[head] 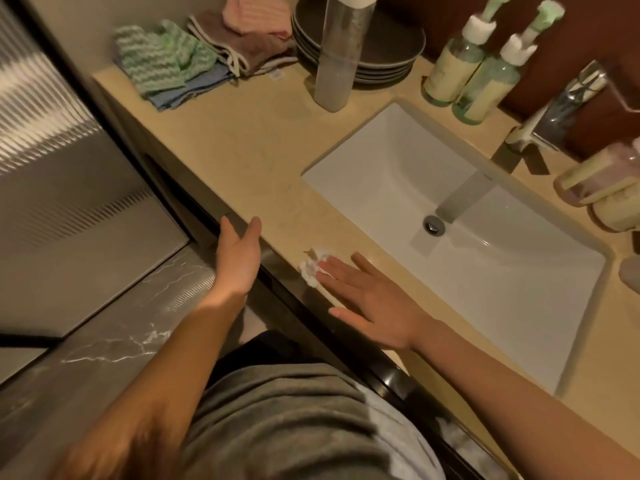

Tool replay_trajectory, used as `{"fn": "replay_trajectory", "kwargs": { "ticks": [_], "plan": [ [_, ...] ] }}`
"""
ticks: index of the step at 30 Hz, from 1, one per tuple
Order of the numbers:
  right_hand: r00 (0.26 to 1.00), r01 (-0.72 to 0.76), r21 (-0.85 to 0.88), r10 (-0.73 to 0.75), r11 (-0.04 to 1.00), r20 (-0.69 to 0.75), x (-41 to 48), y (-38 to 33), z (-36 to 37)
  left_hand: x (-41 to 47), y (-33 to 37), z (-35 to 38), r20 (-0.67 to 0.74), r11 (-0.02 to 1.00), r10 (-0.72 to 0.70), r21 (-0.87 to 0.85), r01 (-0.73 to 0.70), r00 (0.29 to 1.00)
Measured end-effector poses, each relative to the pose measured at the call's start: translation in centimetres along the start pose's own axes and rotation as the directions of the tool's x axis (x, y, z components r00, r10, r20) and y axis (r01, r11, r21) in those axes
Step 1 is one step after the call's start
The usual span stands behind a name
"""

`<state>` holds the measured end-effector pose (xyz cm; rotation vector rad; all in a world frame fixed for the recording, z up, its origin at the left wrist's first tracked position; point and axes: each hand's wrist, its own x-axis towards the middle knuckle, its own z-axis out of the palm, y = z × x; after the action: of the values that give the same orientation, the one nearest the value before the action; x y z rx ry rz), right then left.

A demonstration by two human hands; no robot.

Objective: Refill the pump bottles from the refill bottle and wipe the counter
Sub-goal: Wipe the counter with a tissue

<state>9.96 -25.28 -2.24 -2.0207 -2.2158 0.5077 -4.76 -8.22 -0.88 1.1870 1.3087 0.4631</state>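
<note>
Pressing down on the counter (242, 147), the right hand (375, 299) is lying flat with its fingers (341, 268) straight and spread. It is gripping nothing, and only the fingertips are resting on a small white wad (313, 266) at the counter's front edge. Whether that wad is paper or foam, I cannot tell. The left hand (239, 261) is waiting just left of the wad, off the edge and slightly below it, palm turned inward and fingers relaxed, holding nothing.

This is looking like the wiping part of the job, with the wad about to be swept off the edge into the waiting palm. To do it well, the right hand should be keeping even pressure through flat fingers and sliding toward the left hand in one stroke, so nothing is getting smeared or dropping to the floor. The left palm should be sitting tight under the edge, directly in the wad's path.

The two pump bottles (474, 67) are standing side by side well beyond the right hand, behind the sink (398, 161). The refill bottle (337, 53) is standing upright with its cap on, far ahead of both hands, beside a stack of plates (391, 46). Folded cloths (166, 60) are lying far beyond the left hand, should the wad be leaving a film.
</note>
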Motion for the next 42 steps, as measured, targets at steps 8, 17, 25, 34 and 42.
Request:
{"fn": "replay_trajectory", "kwargs": {
  "ticks": [8,17,25,34,42],
  "plan": [
    [0.973,-0.218,-0.051,0.221,0.975,0.066,-13.8,2.3,-0.4,1.6,-0.3,0.7,0.103,0.999,-0.050,0.004,0.050,0.993],
    [0.975,-0.215,-0.072,0.218,0.974,0.049,-4.8,3.3,-1.7,1.3,-0.5,0.3,0.130,0.998,-0.049,-0.035,0.054,0.990],
    [0.976,-0.200,-0.033,0.196,0.979,-0.090,7.8,3.0,-2.2,0.5,-0.6,-0.8,0.150,0.989,-0.071,-0.116,0.089,0.986],
    [0.992,-0.129,-0.007,0.129,0.992,-0.003,-2.8,3.9,-1.2,-0.6,-0.8,-0.3,0.100,0.985,-0.030,-0.169,0.047,0.995],
    [0.986,0.000,-0.140,0.023,0.990,0.163,-11.1,6.7,-2.7,0.8,-0.5,0.0,0.084,0.970,-0.055,-0.230,0.073,0.995]
  ]
}}
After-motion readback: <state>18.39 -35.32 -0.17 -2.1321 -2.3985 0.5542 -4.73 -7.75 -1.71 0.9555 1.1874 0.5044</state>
